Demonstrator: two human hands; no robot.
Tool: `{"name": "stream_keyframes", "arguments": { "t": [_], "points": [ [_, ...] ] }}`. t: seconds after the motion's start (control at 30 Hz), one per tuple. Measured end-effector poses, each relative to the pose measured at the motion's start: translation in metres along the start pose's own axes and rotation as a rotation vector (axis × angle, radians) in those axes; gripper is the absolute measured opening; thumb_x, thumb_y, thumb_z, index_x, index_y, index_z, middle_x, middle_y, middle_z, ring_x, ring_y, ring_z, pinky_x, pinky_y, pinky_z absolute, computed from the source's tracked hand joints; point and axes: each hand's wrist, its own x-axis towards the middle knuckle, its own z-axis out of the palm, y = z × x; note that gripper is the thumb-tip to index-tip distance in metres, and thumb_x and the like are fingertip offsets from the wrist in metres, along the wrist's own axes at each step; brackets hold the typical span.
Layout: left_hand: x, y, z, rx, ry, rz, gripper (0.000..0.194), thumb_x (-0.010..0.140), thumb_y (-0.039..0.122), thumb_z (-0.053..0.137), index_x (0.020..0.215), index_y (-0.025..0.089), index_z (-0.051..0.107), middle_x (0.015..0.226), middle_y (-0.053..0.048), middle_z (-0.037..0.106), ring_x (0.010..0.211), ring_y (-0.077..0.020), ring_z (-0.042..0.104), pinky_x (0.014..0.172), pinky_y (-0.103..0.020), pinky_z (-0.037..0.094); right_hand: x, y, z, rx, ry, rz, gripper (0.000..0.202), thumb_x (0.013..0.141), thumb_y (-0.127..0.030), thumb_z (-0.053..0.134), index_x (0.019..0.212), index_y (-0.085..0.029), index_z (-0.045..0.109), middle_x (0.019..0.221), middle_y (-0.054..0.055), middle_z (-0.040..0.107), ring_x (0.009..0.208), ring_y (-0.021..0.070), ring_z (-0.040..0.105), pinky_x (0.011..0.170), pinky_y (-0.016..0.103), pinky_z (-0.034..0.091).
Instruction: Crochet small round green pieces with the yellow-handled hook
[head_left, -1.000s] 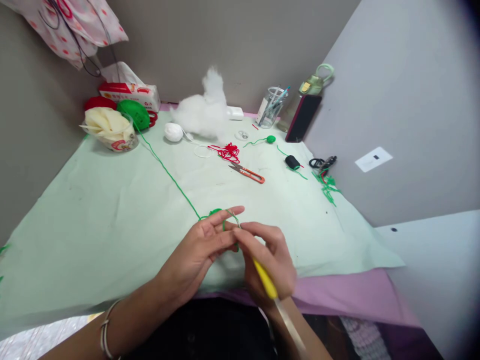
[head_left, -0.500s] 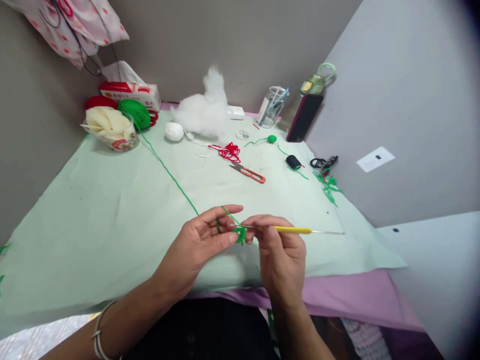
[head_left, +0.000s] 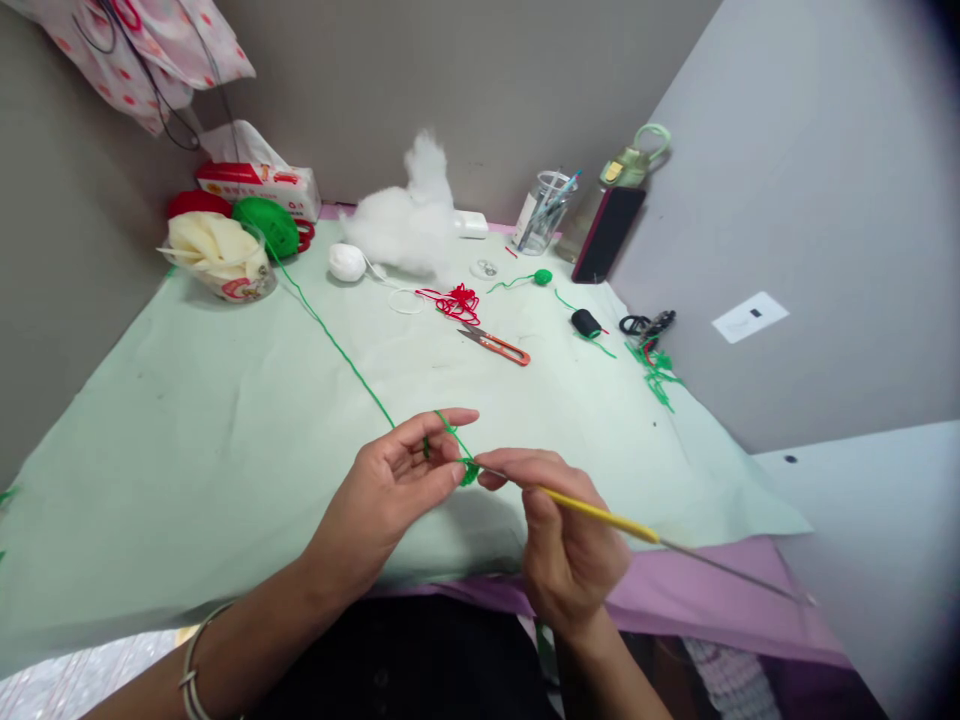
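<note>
Crochet hook, yellow-handled, gripped by the fingers of the right hand, its tip at a small green crochet piece. Left-hand fingers pinch this piece above the surface; green yarn crosses the extended index finger, leading to a green yarn ball at far left.

Soft, fairly even light; faint shadows on the pale green tablecloth; fine detail smeared, the slim yellow-handled metal hook softening toward its rear end; dark vignetting at upper right
</note>
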Motion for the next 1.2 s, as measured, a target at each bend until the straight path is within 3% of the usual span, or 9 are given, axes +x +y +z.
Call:
{"name": "stream_keyframes", "arguments": {
  "t": [0.2, 0.33, 0.43, 0.57, 0.77, 0.9, 1.0, 1.1, 1.2],
  "points": [
    [-0.003, -0.002, 0.007, -0.041, 0.049, 0.001, 0.037, 0.083, 0.023, 0.086, 0.119, 0.029, 0.079, 0.084, 0.003, 0.064, 0.089, -0.0151, 0.063, 0.089, -0.026, 0.050, -0.005, 0.006, 0.001, -0.315, -0.087, -0.230, 0.035, 0.099, -0.008, 0.057, 0.128, -0.023, 0.069, 0.107, 0.010, 0.077, 0.098, 0.0242, 0.076, 0.078, 0.037, 0.065],
    [-0.001, -0.002, 0.011, -0.263, -0.013, -0.170, 0.044, 0.083, 0.025, 0.086, 0.126, 0.025, 0.076, 0.085, 0.000, 0.069, 0.087, -0.0149, 0.064, 0.086, -0.026, 0.051, -0.011, 0.011, 0.004, -0.483, 0.003, -0.327, 0.037, 0.095, -0.008, 0.064, 0.126, -0.025, 0.074, 0.113, 0.011, 0.076, 0.102, 0.0254, 0.073, 0.080, 0.037, 0.064],
    [0.002, 0.000, 0.009, -0.393, -0.049, -0.249, 0.036, 0.084, 0.024, 0.084, 0.119, 0.020, 0.079, 0.089, -0.002, 0.071, 0.086, -0.0145, 0.064, 0.089, -0.028, 0.053, -0.007, 0.008, 0.005, -0.191, 0.106, -0.100, 0.029, 0.101, -0.012, 0.054, 0.118, -0.025, 0.075, 0.101, 0.008, 0.075, 0.089, 0.0213, 0.071, 0.072, 0.036, 0.062],
    [0.003, 0.001, 0.007, -0.297, -0.052, -0.145, 0.034, 0.083, 0.024, 0.085, 0.117, 0.023, 0.081, 0.090, -0.001, 0.073, 0.091, -0.0161, 0.067, 0.093, -0.028, 0.050, 0.004, 0.003, 0.009, 0.106, 0.154, 0.141, 0.022, 0.104, -0.017, 0.054, 0.103, -0.024, 0.075, 0.092, 0.005, 0.075, 0.078, 0.0187, 0.068, 0.065, 0.034, 0.058],
    [0.000, -0.002, 0.012, -0.162, 0.015, -0.046, 0.041, 0.080, 0.025, 0.089, 0.120, 0.029, 0.080, 0.091, 0.000, 0.072, 0.091, -0.0156, 0.063, 0.090, -0.027, 0.049, 0.000, 0.005, 0.014, -0.064, 0.085, 0.045, 0.029, 0.099, -0.009, 0.059, 0.114, -0.027, 0.076, 0.099, 0.005, 0.076, 0.087, 0.0190, 0.072, 0.073, 0.034, 0.062],
    [0.002, -0.002, 0.013, -0.307, -0.017, -0.162, 0.040, 0.081, 0.027, 0.087, 0.121, 0.024, 0.080, 0.092, -0.002, 0.072, 0.090, -0.0164, 0.063, 0.089, -0.028, 0.050, -0.009, 0.010, 0.011, -0.316, 0.014, -0.176, 0.040, 0.095, -0.004, 0.065, 0.128, -0.026, 0.074, 0.117, 0.010, 0.072, 0.099, 0.0218, 0.072, 0.077, 0.035, 0.063],
    [0.006, -0.001, 0.009, -0.404, -0.063, -0.232, 0.036, 0.082, 0.025, 0.085, 0.117, 0.020, 0.082, 0.090, -0.003, 0.070, 0.085, -0.0148, 0.061, 0.087, -0.028, 0.051, -0.006, 0.009, 0.008, -0.156, 0.101, -0.038, 0.032, 0.098, -0.006, 0.060, 0.117, -0.026, 0.076, 0.101, 0.007, 0.075, 0.086, 0.0193, 0.072, 0.070, 0.034, 0.061],
    [0.006, -0.002, 0.005, -0.366, -0.054, -0.190, 0.032, 0.082, 0.024, 0.084, 0.114, 0.020, 0.083, 0.088, -0.001, 0.069, 0.082, -0.0137, 0.060, 0.086, -0.027, 0.051, 0.002, 0.007, 0.008, 0.125, 0.197, 0.159, 0.023, 0.102, -0.014, 0.057, 0.105, -0.025, 0.077, 0.088, 0.003, 0.072, 0.070, 0.0153, 0.066, 0.063, 0.032, 0.057],
    [0.003, -0.002, 0.005, -0.230, -0.052, -0.114, 0.029, 0.083, 0.023, 0.084, 0.112, 0.023, 0.083, 0.089, -0.001, 0.074, 0.091, -0.0166, 0.065, 0.088, -0.027, 0.049, 0.006, 0.007, 0.009, 0.265, 0.133, 0.234, 0.019, 0.102, -0.020, 0.060, 0.101, -0.025, 0.078, 0.092, 0.004, 0.074, 0.076, 0.0166, 0.068, 0.066, 0.031, 0.058]
  ]
}}
